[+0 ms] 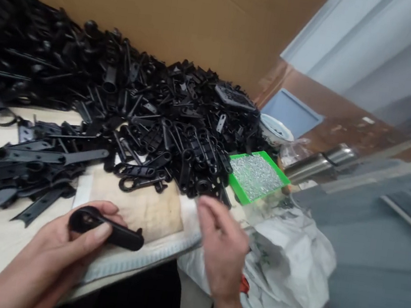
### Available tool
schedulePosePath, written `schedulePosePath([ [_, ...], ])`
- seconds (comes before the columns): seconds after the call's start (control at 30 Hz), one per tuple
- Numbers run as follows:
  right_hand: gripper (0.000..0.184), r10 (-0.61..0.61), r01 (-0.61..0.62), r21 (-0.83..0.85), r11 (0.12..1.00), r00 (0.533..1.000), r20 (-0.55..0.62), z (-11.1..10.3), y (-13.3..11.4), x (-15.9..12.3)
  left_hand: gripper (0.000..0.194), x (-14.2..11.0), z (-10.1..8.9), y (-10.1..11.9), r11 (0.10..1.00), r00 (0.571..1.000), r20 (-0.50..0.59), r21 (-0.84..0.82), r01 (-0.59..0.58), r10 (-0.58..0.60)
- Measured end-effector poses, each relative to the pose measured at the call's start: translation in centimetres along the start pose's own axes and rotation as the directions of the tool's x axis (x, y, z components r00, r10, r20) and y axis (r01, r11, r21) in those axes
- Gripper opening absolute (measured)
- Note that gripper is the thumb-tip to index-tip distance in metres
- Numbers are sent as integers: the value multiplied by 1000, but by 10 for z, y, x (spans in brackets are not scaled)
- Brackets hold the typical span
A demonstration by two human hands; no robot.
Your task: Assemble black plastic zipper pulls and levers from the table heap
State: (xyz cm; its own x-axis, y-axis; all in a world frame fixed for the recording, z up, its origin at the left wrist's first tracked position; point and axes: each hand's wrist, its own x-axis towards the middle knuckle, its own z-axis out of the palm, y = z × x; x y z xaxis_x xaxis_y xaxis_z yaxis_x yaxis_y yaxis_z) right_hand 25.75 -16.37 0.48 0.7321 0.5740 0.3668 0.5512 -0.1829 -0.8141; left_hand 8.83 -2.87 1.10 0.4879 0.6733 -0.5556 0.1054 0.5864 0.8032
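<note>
My left hand (66, 246) grips a black plastic handle-like part (123, 235) with a ring at one end, thumb on top, above the cloth pad (151, 210) at the table's front edge. My right hand (221, 243) is raised apart from it, to the right, with fingers bent together and smeared by motion. Whether a small thing sits between those fingertips I cannot make out. Beyond the right hand lies a green tray (247, 199) of small shiny metal pieces. A heap of similar black parts (177, 140) spreads behind both hands.
More flat black parts (36, 161) lie at the left. At the back right are a white bowl (276, 128), a blue bin (291, 112) and a steel flask (319, 162). White plastic bags (290, 257) hang beside the table's right edge. A cardboard wall (164, 10) closes the back.
</note>
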Motion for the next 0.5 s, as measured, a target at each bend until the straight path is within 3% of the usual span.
schedulePosePath([
  [0.07, 32, -8, -43, -202, 978, 969, -247, -19, 27, 9, 64, 2, 0, 2, 1000, 1000, -21, 20, 11, -11],
  [0.1, 37, -32, -58, -325, 944, 964, -265, -24, 40, 13, 66, 3, 1, 2, 999, 1000, -18, 28, 16, -16],
  [0.23, 48, -5, -59, -383, 922, 986, -164, -12, 68, 26, 61, 4, 8, -1, 996, 999, -21, 78, 36, -34],
  [0.37, 50, -19, -21, -424, 905, 996, -90, 20, 56, 35, 56, 6, 13, -6, 992, 994, -93, 107, 66, -56],
  [0.5, 58, 12, -26, -464, 886, 999, -33, 34, 40, 41, 55, 9, 21, -10, 991, 982, -183, 110, 72, -51],
])
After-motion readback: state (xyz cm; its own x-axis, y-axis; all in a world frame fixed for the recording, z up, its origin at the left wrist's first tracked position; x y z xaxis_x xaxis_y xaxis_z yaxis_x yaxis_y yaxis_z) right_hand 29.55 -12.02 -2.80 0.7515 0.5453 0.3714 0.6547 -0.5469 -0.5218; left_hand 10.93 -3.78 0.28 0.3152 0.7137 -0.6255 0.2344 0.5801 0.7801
